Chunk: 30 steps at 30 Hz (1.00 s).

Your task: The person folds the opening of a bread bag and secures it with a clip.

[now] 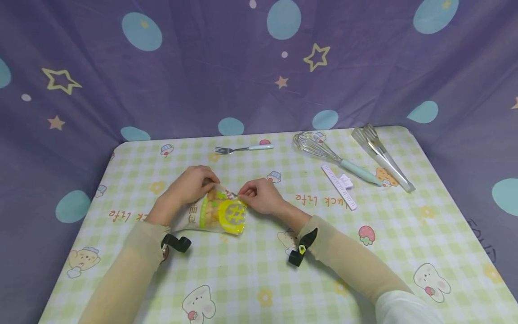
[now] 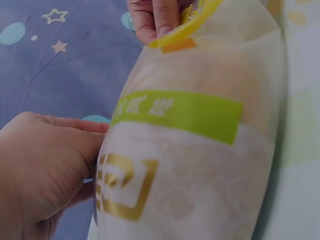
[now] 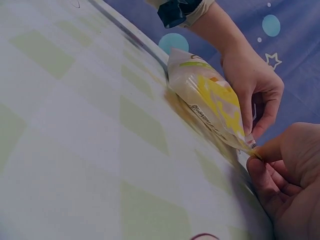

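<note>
A plastic bag of bread (image 1: 212,213) with yellow and green print lies on the checked tablecloth. At its far edge, my left hand (image 1: 190,184) pinches the film between thumb and fingers. My right hand (image 1: 263,196) pinches the bag's far right corner. In the right wrist view, the right hand (image 3: 292,172) has thumb and forefinger on the bag's tip, close to the left fingertips. Filling much of the left wrist view, the bag (image 2: 185,170) looks plump, with the left hand (image 2: 47,165) along its side.
Behind the bag lies a fork (image 1: 244,148) with a pale handle. To the right are a whisk (image 1: 337,159), a white ruler-like clip (image 1: 340,186) and metal tongs (image 1: 384,159). A purple patterned curtain (image 1: 243,81) hangs behind the table (image 1: 259,265).
</note>
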Available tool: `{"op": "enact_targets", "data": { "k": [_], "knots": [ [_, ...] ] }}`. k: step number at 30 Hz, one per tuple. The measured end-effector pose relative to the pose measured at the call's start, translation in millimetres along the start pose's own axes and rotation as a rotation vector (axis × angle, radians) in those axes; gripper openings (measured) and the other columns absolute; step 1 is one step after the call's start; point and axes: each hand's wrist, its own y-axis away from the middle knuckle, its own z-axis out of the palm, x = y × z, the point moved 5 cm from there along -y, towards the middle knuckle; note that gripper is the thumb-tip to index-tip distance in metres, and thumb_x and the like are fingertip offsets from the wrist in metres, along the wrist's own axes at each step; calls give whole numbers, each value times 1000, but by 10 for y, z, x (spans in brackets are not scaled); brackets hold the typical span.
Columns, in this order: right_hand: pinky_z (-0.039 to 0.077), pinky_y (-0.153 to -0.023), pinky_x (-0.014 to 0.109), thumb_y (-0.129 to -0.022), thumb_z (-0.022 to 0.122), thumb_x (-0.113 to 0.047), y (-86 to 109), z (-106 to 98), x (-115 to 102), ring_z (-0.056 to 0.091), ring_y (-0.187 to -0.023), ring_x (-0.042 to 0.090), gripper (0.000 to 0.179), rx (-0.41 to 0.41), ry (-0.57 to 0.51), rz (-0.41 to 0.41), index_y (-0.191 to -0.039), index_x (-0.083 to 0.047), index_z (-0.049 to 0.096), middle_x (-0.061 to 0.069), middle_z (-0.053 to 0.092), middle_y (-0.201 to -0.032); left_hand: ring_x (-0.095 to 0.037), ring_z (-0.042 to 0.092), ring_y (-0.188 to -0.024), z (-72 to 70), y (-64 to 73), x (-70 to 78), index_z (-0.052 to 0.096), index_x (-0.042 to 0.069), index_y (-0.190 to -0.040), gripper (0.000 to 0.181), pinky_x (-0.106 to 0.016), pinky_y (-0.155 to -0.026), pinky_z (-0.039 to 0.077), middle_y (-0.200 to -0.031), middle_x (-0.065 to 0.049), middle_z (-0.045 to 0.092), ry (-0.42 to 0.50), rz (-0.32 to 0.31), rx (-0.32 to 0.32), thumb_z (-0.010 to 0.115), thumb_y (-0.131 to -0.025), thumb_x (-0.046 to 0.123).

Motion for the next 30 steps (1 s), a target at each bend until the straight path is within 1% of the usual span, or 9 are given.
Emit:
{"op": "enact_targets", "data": {
  "k": [4,11,23,30],
  "knots": [
    [45,-65,19,-100,74,-18,6,-6,2,57,-69,10,9,0,-9,5,-98,-13,81,0,72,-84,-31,75,-100,-24,19,-34,82,7,-107,12,-48,-94,61,-105,-11,78,1,-41,27,76,-97,8],
    [46,-66,18,-100,75,-19,1,3,12,58,-70,9,9,8,-14,-7,-98,-13,81,0,73,-85,-31,75,-99,-16,21,-47,82,7,-107,12,-48,-93,61,-104,-11,78,5,-42,40,73,-99,5],
    [47,-67,19,-100,75,-20,-1,20,28,60,-71,9,8,9,-7,3,-98,-14,80,-1,72,-86,-30,75,-99,-7,23,-43,81,8,-108,13,-49,-92,61,-108,-12,79,12,-101,47,72,-100,6],
    [47,-67,18,-99,76,-19,-9,23,32,59,-70,8,7,10,-4,-22,-97,-13,80,-1,71,-84,-29,74,-96,16,25,-55,81,9,-105,12,-48,-90,61,-106,-12,78,0,-109,48,70,-101,6]
  ]
}}
